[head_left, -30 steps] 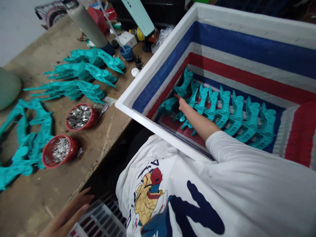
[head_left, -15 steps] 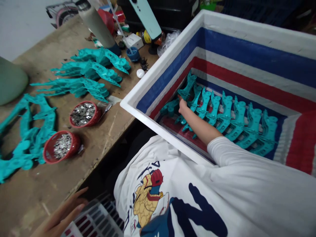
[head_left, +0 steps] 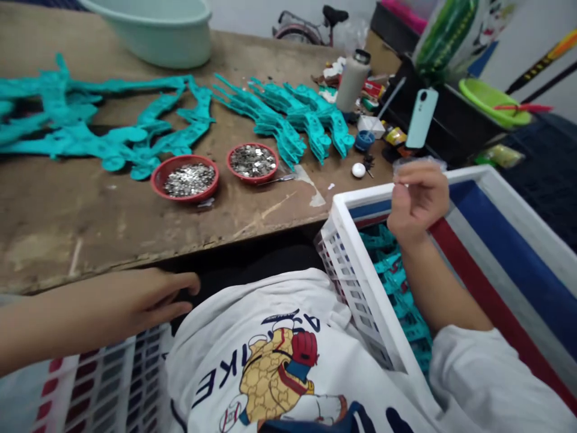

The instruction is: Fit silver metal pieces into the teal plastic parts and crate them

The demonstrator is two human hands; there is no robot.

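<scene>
My right hand [head_left: 417, 198] hovers above the near corner of a white crate [head_left: 356, 252] lined with red, white and blue striped fabric. Its fingers are curled in, with nothing visible in them. Teal plastic parts [head_left: 392, 270] lie in the crate just below my wrist. My left hand [head_left: 148, 300] lies flat with fingers stretched out, at the front edge of the wooden table [head_left: 90, 222] and above a second white crate [head_left: 90, 373].
On the table are two red bowls of small metal pieces [head_left: 184, 177] [head_left: 252, 161], piles of teal parts [head_left: 293, 117] [head_left: 112, 132], a pale green basin [head_left: 153, 27], a bottle [head_left: 354, 81] and a propped mint-green phone [head_left: 421, 117].
My right hand has come up out of the crate, off the teal parts, and curled shut. My view has swung left toward the table. My left hand has slid along the table's edge.
</scene>
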